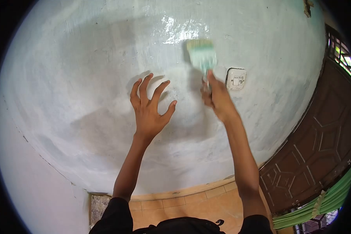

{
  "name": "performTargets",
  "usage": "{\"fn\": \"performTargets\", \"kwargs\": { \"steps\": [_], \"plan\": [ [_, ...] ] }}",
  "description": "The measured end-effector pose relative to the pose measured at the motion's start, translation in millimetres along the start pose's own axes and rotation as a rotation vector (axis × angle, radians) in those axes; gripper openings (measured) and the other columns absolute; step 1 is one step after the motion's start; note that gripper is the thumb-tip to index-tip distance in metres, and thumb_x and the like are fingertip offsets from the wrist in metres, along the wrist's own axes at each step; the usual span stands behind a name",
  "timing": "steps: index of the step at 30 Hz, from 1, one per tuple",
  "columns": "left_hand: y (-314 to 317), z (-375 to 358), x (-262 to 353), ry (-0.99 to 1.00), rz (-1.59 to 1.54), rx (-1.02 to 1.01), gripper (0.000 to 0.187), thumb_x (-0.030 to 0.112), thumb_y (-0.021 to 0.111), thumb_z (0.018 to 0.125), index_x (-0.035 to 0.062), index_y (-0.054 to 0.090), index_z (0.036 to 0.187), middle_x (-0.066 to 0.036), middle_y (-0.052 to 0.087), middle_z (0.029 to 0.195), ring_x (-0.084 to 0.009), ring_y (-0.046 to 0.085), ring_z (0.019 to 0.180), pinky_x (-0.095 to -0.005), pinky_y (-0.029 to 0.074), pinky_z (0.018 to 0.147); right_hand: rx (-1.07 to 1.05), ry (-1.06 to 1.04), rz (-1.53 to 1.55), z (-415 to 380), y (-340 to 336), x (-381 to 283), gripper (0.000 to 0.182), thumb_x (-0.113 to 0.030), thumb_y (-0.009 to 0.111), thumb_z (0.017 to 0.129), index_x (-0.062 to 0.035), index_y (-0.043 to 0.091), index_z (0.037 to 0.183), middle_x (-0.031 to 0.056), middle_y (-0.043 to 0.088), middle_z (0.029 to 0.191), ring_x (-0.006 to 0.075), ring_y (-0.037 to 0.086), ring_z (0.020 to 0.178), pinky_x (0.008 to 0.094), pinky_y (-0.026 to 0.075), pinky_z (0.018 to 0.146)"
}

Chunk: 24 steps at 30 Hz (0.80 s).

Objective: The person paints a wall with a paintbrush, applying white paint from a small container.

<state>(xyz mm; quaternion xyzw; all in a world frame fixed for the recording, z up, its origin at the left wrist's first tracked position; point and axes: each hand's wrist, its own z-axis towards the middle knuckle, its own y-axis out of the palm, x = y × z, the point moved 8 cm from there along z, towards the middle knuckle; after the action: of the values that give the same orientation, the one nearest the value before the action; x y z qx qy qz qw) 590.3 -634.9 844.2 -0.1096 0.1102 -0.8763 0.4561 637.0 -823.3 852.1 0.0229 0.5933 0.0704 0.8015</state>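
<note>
My right hand point(217, 95) is closed round the handle of a paintbrush point(202, 54), held upright with its wide bristles against the wall point(105, 50). The brush is slightly blurred; its bristles look yellowish, with pale green paint below them. Wet, glossy paint shines on the wall just above and left of the bristles. To the left, my left hand point(150, 109) is raised at the wall with fingers spread and nothing in it, its fingertips right at the surface. The wall is whitish to pale green, with uneven patches.
A white light switch point(236, 79) is set in the wall just right of my right hand. Farther right stands a brown carved wooden door point(308, 144), with a green curtain point(327, 201) below it. Orange tiles point(195, 201) cover the floor at the wall's foot.
</note>
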Motion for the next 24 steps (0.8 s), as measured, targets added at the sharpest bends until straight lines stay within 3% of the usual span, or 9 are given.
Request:
{"fn": "performTargets", "kwargs": {
  "steps": [2, 5, 8, 12, 16, 19, 24],
  "plan": [
    [-3, 9, 8, 0.016, 0.005, 0.009, 0.056, 0.022, 0.078, 0.075, 0.0167, 0.059, 0.128, -0.011, 0.034, 0.148, -0.0398, 0.023, 0.137, -0.0509, 0.028, 0.112, 0.008, -0.167, -0.026, 21, 7, -51, 0.051, -0.06, 0.046, 0.097, -0.0095, 0.05, 0.09, -0.0052, 0.039, 0.065, 0.0039, 0.028, 0.05, 0.0212, 0.024, 0.043],
    [-7, 20, 12, 0.023, 0.003, 0.032, 0.057, 0.022, 0.078, 0.075, 0.0168, 0.058, 0.128, -0.011, 0.034, 0.147, -0.0397, 0.023, 0.137, -0.0509, 0.029, 0.111, -0.058, -0.24, -0.026, 63, 9, -75, 0.055, -0.061, 0.046, 0.097, -0.0061, 0.053, 0.095, -0.0043, 0.04, 0.067, 0.0044, 0.031, 0.051, 0.0216, 0.026, 0.044],
    [-10, 24, 7, 0.014, -0.03, 0.062, 0.058, 0.021, 0.079, 0.074, 0.017, 0.058, 0.129, -0.011, 0.034, 0.147, -0.0396, 0.023, 0.137, -0.051, 0.03, 0.111, 0.015, -0.125, -0.028, 53, 5, -33, 0.054, -0.06, 0.045, 0.098, -0.0063, 0.053, 0.095, -0.0045, 0.04, 0.066, 0.0045, 0.03, 0.05, 0.022, 0.026, 0.044],
    [-23, 24, 9, 0.03, -0.036, 0.062, 0.059, 0.02, 0.079, 0.074, 0.017, 0.058, 0.129, -0.011, 0.035, 0.146, -0.0392, 0.023, 0.139, -0.0508, 0.031, 0.112, -0.072, 0.124, -0.031, 10, -1, 11, 0.049, -0.059, 0.045, 0.098, -0.0111, 0.049, 0.089, -0.0055, 0.037, 0.065, 0.0035, 0.025, 0.048, 0.0213, 0.021, 0.041],
    [-28, 41, 16, 0.071, -0.053, 0.088, 0.059, 0.02, 0.079, 0.075, 0.0159, 0.058, 0.129, -0.011, 0.035, 0.146, -0.038, 0.023, 0.141, -0.05, 0.03, 0.113, -0.004, -0.068, 0.082, 18, 18, -56, 0.046, -0.056, 0.048, 0.099, -0.01, 0.049, 0.096, -0.0066, 0.034, 0.063, 0.003, 0.023, 0.048, 0.0217, 0.018, 0.04],
    [-26, 57, 12, 0.089, -0.062, 0.135, 0.058, 0.02, 0.079, 0.075, 0.0148, 0.058, 0.129, -0.012, 0.036, 0.145, -0.0379, 0.024, 0.141, -0.0498, 0.03, 0.113, -0.151, -0.149, 0.131, 54, 36, -95, 0.046, -0.055, 0.049, 0.098, -0.0099, 0.049, 0.098, -0.005, 0.036, 0.064, 0.0036, 0.025, 0.047, 0.0214, 0.02, 0.04],
    [-34, 52, 1, 0.047, -0.026, 0.122, 0.058, 0.019, 0.079, 0.075, 0.0141, 0.058, 0.128, -0.012, 0.038, 0.144, -0.0385, 0.025, 0.14, -0.0503, 0.03, 0.113, -0.038, -0.052, 0.079, 53, 24, -43, 0.05, -0.057, 0.049, 0.097, -0.0077, 0.051, 0.103, -0.0059, 0.037, 0.065, 0.0042, 0.025, 0.047, 0.021, 0.02, 0.041]
  ]
}}
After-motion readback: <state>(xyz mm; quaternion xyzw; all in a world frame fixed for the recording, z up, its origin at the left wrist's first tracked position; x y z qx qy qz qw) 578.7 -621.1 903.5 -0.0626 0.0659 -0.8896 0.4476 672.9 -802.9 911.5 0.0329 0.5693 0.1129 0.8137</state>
